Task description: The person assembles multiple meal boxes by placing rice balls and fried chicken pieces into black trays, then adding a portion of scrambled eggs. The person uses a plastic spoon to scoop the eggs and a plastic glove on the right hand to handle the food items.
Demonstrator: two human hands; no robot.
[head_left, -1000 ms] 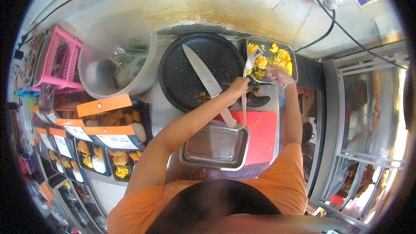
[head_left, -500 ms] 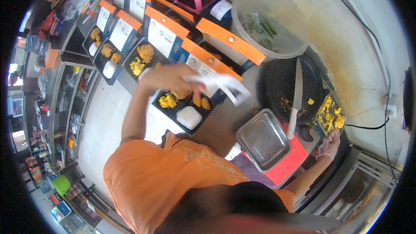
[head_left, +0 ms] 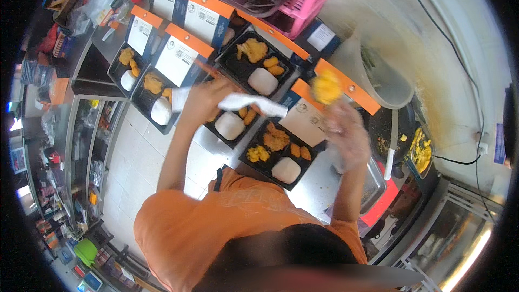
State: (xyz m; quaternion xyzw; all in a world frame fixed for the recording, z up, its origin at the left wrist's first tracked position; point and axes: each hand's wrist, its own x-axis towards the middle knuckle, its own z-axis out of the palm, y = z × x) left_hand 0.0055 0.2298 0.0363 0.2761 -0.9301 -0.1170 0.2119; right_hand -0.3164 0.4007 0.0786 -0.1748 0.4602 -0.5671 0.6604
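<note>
My left hand (head_left: pixel 204 99) reaches over a row of black meal trays and grips a white sheet (head_left: pixel 253 104) that sticks out to the right. Under it lies a tray (head_left: pixel 231 125) with a white rice mound. My right hand (head_left: pixel 346 136), in a clear glove, is raised above the counter and holds a lump of yellow food (head_left: pixel 326 87) at its fingertips. Just left of that hand sits a filled tray (head_left: pixel 277 152) with yellow, orange and white portions. Another filled tray (head_left: pixel 259 67) lies behind it.
More filled trays (head_left: pixel 153 96) with orange-edged white lids (head_left: pixel 178 57) run to the far left. A pink basket (head_left: pixel 303 1) and a translucent tub (head_left: pixel 381 73) stand behind. At right are a black pan (head_left: pixel 381 130) with a knife (head_left: pixel 390 154), a yellow-food container (head_left: pixel 421 151) and a metal tray (head_left: pixel 373 186).
The view has swung left along the counter. My right hand has left the yellow-food container and come up over the trays with a yellow lump. My left hand still holds the white sheet.
</note>
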